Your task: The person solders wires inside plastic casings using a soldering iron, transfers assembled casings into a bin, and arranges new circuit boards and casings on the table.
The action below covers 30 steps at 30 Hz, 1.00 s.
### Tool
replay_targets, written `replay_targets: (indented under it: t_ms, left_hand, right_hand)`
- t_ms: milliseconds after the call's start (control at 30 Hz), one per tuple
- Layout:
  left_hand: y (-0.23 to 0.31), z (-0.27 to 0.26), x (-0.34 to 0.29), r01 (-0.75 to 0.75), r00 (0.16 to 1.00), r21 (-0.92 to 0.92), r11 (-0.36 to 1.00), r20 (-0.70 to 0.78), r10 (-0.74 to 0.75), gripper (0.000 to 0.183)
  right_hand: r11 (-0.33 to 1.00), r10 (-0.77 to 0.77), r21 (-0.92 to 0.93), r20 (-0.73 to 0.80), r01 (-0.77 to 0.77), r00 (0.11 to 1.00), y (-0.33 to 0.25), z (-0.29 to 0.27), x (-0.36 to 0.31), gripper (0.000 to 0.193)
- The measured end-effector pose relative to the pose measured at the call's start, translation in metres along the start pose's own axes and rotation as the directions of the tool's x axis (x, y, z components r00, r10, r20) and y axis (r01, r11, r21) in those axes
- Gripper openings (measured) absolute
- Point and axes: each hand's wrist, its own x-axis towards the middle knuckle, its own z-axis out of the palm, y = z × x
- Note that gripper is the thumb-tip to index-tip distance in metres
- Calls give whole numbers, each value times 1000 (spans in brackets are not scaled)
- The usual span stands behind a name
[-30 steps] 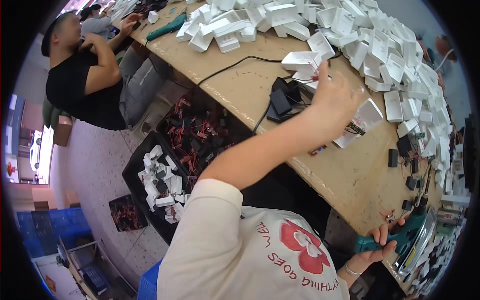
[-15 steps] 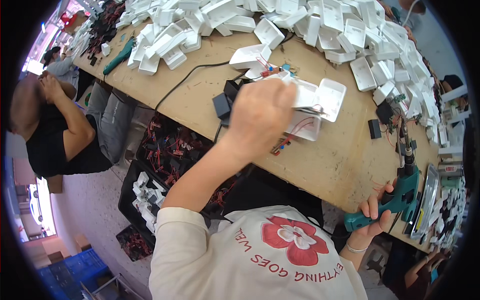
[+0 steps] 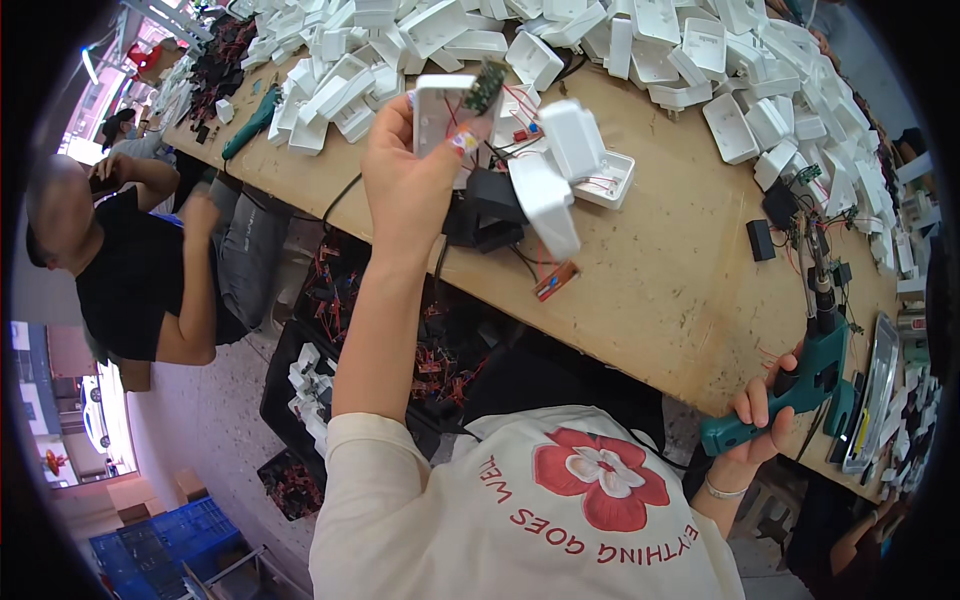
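Observation:
My left hand (image 3: pixel 412 185) is raised over the wooden workbench (image 3: pixel 660 290) and grips a white plastic housing (image 3: pixel 440 108) with a small green circuit board (image 3: pixel 486 88) and red wires hanging from it. A second white shell (image 3: pixel 548 205) dangles by the wires just right of that hand, above a black adapter block (image 3: pixel 490 210). My right hand (image 3: pixel 762 412) sits at the bench's near edge, closed around the handle of a teal electric screwdriver (image 3: pixel 812 372) whose bit points up over the tabletop.
A big heap of white plastic shells (image 3: pixel 680 50) covers the far side of the bench. Black bins of red-wired parts (image 3: pixel 340 300) stand under the bench. A person in a black shirt (image 3: pixel 130 280) sits at the left. A metal tray (image 3: pixel 872 390) lies at the right.
My left hand has lifted the white housing up off the bench and toward me, wires trailing. The view has swung left. My right hand still holds the screwdriver at the edge.

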Motion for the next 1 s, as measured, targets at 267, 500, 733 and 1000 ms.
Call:
replay_targets:
  t_ms: [267, 500, 733, 1000]
  left_hand:
    - [20, -14, 33, 47, 998, -332, 942, -28, -60, 26]
    - [31, -44, 55, 71, 990, -510, 857, -70, -124, 21]
    - [30, -61, 89, 155, 955, -605, 781, -111, -275, 15]
    - [50, -152, 54, -51, 969, -731, 681, -201, -143, 19]
  right_hand:
    - [1000, -2, 23, -15, 2, 1000, 0, 4, -1, 76]
    - [998, 36, 60, -17, -35, 999, 2, 1, 2, 75]
    - [995, 48, 87, 12, -49, 999, 5, -1, 6, 74]
    - [994, 63, 83, 34, -65, 997, -1, -10, 6, 70]
